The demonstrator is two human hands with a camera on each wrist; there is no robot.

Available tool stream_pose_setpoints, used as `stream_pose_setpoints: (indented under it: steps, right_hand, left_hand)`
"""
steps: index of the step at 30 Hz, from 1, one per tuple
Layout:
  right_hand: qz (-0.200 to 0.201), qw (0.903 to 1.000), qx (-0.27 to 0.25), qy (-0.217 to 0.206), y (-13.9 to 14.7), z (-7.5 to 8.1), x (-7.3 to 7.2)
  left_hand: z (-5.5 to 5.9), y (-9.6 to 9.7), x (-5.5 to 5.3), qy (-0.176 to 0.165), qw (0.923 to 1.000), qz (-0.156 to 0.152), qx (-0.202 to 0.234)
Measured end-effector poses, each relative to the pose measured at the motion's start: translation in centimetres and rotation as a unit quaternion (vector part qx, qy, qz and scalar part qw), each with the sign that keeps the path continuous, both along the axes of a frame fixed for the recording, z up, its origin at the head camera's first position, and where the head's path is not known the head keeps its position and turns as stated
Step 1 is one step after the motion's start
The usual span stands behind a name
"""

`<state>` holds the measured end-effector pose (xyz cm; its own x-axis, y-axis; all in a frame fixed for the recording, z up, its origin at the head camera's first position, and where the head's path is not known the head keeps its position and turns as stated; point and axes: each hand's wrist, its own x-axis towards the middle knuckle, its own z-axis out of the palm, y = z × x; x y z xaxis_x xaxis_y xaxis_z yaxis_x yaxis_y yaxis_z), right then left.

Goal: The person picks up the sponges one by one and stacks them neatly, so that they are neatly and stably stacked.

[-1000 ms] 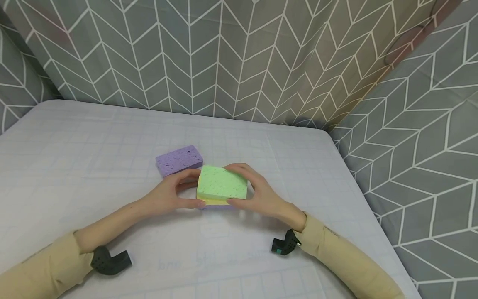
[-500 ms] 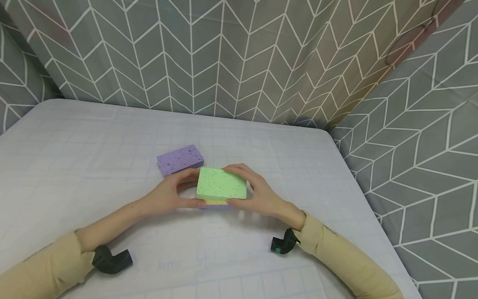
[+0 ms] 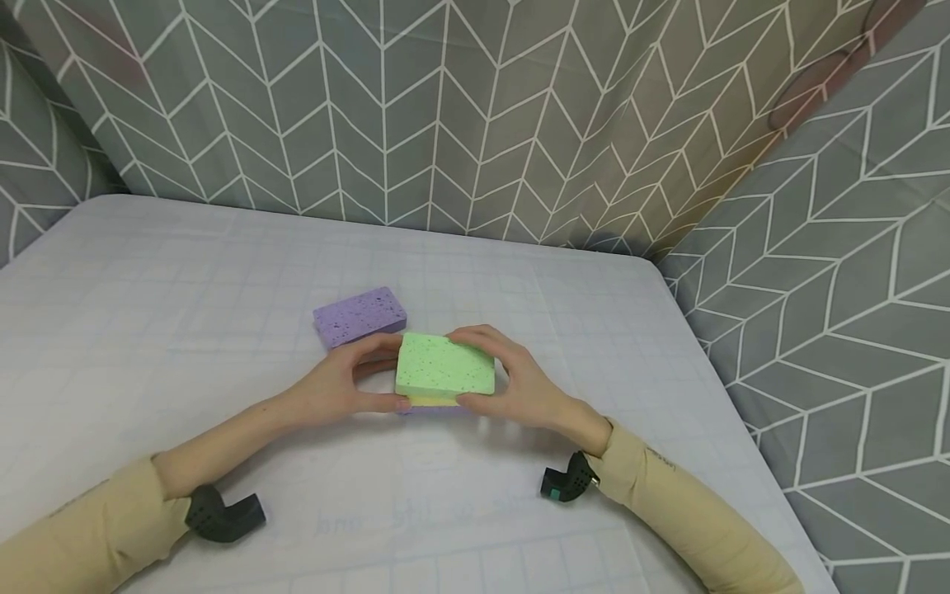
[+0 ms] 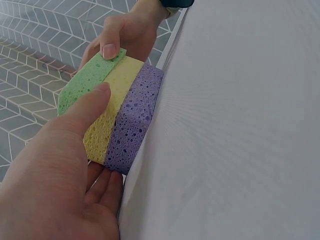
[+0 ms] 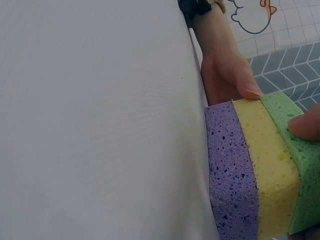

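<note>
A stack of three sponges stands on the table: a purple sponge (image 4: 135, 117) at the bottom, a yellow sponge (image 4: 117, 95) in the middle, a green sponge (image 3: 445, 365) on top. My right hand (image 3: 530, 388) grips the green sponge at its right end, thumb on the near side and fingers behind. My left hand (image 3: 337, 388) holds the stack's left end; in the left wrist view its thumb lies against the yellow sponge, close to the green one. The far-side fingertips of both hands are partly hidden. A second purple sponge (image 3: 359, 318) lies behind my left hand.
The table (image 3: 185, 272) wears a white cloth with a faint grid. Grey curtains (image 3: 416, 115) with white chevron lines stand along its back and right. Black wrist cameras (image 3: 225, 513) hang below both sleeves.
The green sponge has settled slightly lower over the yellow one since a second ago, then shifted a little right with my right hand. My left hand has hardly moved.
</note>
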<state>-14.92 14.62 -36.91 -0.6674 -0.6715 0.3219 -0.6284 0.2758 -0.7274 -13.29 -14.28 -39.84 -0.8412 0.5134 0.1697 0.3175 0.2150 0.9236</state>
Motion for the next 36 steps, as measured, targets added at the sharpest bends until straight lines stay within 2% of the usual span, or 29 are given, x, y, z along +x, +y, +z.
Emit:
stream_pose_setpoints:
  steps: [10, 17, 25, 36]
  right_hand:
    - [-0.005, 0.9999, -0.011, -0.002, 0.13, -0.13, -0.02]
    - [0.007, 0.9995, -0.027, -0.015, -0.05, -0.36, -0.01]
    - [0.004, 0.9997, -0.020, -0.012, -0.09, -0.40, -0.01]
    - [0.005, 0.9988, -0.033, -0.035, -0.03, -0.65, 0.02]
  left_hand:
    - [0.02, 0.00, -0.02, -0.002, 1.0000, 0.006, -0.003]
    - [0.01, 0.00, 0.01, 0.003, 1.0000, 0.003, -0.001]
    - [0.00, -0.02, 0.00, -0.004, 1.0000, 0.003, 0.003]
    - [-0.01, -0.05, 0.05, 0.003, 1.0000, -0.001, 0.000]
